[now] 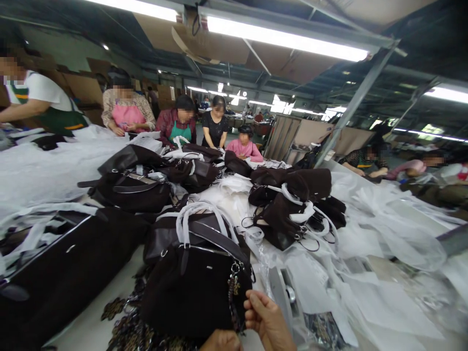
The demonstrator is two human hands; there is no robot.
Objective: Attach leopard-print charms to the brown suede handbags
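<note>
I judge the dark handbag (193, 287) soft and light; my right hand (268, 321), fingers pinched on its charm (234, 287) at 3 o'clock, left hand (221, 341) probably gripping the hem, closure unclear.

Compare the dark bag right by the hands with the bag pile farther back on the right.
The near bag lies alone by the right hand, a chain charm at its side; the far pile is several bags heaped together. The near bag's handles are wrapped fully in white; the pile shows only scattered white wraps. Both are dark brown with metal rings.
</note>
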